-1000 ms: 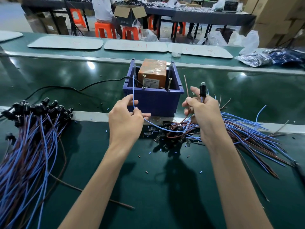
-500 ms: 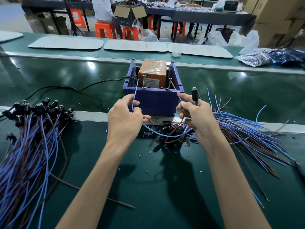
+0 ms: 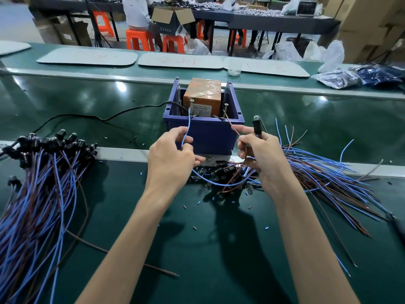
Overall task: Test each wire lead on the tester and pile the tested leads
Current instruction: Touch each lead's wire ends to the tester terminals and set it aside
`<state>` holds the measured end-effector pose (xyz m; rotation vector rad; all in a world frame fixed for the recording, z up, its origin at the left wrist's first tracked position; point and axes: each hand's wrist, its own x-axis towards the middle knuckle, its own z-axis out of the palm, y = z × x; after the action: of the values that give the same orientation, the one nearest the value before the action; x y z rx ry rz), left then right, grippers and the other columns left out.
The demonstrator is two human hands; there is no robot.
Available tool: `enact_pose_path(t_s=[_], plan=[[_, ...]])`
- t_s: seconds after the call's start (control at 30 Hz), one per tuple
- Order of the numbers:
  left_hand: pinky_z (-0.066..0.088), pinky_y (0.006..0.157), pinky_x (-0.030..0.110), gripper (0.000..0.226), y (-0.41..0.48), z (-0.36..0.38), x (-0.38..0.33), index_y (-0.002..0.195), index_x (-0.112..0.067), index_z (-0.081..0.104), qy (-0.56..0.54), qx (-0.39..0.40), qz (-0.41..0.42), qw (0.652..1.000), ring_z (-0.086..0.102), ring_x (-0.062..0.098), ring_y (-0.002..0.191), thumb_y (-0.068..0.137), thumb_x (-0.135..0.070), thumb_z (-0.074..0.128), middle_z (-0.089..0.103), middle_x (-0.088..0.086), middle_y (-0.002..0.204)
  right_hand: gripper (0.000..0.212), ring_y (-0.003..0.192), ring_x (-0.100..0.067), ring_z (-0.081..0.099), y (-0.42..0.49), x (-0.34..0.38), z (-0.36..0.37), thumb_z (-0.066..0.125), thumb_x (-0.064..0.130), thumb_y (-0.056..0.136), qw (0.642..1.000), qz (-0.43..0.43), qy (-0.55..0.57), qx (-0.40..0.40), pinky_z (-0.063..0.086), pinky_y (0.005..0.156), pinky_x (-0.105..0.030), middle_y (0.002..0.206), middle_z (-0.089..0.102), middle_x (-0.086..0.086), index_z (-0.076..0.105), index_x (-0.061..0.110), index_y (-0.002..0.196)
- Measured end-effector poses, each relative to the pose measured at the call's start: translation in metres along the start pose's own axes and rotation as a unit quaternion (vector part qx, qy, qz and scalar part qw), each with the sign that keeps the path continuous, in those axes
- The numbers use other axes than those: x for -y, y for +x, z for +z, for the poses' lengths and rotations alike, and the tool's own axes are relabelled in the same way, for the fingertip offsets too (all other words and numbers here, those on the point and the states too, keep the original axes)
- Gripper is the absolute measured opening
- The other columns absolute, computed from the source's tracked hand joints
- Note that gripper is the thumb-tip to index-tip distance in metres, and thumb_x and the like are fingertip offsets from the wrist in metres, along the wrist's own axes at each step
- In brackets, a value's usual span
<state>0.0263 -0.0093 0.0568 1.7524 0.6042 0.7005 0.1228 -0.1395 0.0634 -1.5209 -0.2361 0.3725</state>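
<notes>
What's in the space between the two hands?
In the head view, the blue box holding the orange tester sits between the left hand and right hand; lower down, the wire lead they hold sags across.

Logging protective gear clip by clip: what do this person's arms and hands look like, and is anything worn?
Nothing is worn. The left hand and right hand are bare, with no gloves, rings or finger cots. The left forearm and right forearm are bare down to the bottom edge of the frame, with no sleeves, watch or wrist strap in view.
</notes>
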Motion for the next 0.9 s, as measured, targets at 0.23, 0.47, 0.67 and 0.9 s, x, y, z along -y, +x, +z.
enact_pose_path(t_s=[0.23,0.47,0.67,0.9], plan=[[0.053,0.054,0.015,0.041,-0.0017,-0.0004,-0.0016,0.112,-0.023,0.059,0.01,0.008,0.009,1.0,0.069,0.009,0.054,0.087,0.004,0.041,0.059,-0.012,0.091,0.035,0.043,-0.005,0.043,-0.0009,0.0009,-0.0012,0.044,0.0,0.088,1.0,-0.005,0.009,0.0,0.03,0.039,-0.013,0.054,0.049,0.009,0.072,0.02,0.089],[0.052,0.053,0.014,0.04,-0.0029,-0.0007,-0.0037,0.113,-0.021,0.06,0.006,0.018,0.011,1.0,0.069,0.008,0.054,0.088,0.004,0.041,0.059,-0.011,0.09,0.034,0.041,-0.005,0.04,-0.0001,0.0022,0.0,0.043,-0.002,0.089,1.0,0.001,0.019,0.001,0.031,0.039,-0.012,0.052,0.047,0.009,0.072,0.016,0.092],[0.05,0.051,0.012,0.04,-0.0045,-0.0006,-0.0082,0.108,-0.024,0.058,-0.001,0.023,0.016,1.0,0.068,0.008,0.053,0.088,0.005,0.04,0.06,-0.01,0.092,0.035,0.041,-0.006,0.036,-0.0009,0.0039,-0.0005,0.043,-0.002,0.088,1.0,0.003,0.023,0.006,0.027,0.038,-0.011,0.055,0.044,0.007,0.073,0.015,0.093],[0.055,0.056,0.016,0.04,-0.0058,-0.001,-0.009,0.105,-0.028,0.056,0.009,0.031,0.02,0.999,0.069,0.009,0.055,0.088,0.004,0.04,0.06,-0.011,0.093,0.035,0.042,-0.006,0.034,0.0004,0.002,-0.001,0.043,0.0,0.088,1.0,-0.004,0.019,0.013,0.025,0.04,-0.013,0.052,0.045,0.009,0.074,0.016,0.091]])
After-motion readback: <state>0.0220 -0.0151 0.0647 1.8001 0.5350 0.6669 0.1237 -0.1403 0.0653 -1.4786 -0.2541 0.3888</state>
